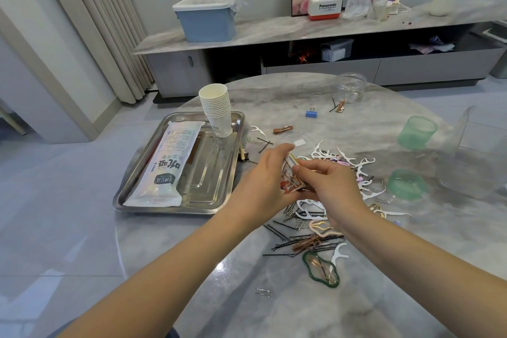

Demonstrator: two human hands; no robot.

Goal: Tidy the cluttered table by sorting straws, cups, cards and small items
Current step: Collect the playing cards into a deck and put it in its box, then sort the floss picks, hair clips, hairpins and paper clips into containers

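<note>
Head view looks down on a round marble tabletop [274, 96]. Near its left edge lies a steel tray [208, 189] carrying a long white straw packet [164, 167] and, at the tray's far right corner, a leaning stack of paper cups [216, 107]. Toward the middle, the left hand [263, 178] curls around a small stack of cards [290, 175], thumb and fingers gripping its edges, while the right hand [326, 184] pinches the same stack from the other side. Around and below the hands spreads a scatter of white floss picks [354, 159], black hairpins [282, 233], paper clips and hair clips, including a green hair clip [321, 269] nearer the front edge. Farther back sit a blue binder clip [311, 113] and a clear jar [351, 88]. Toward the right edge stand two green cups [417, 132] and a clear pitcher [466, 162].
</note>
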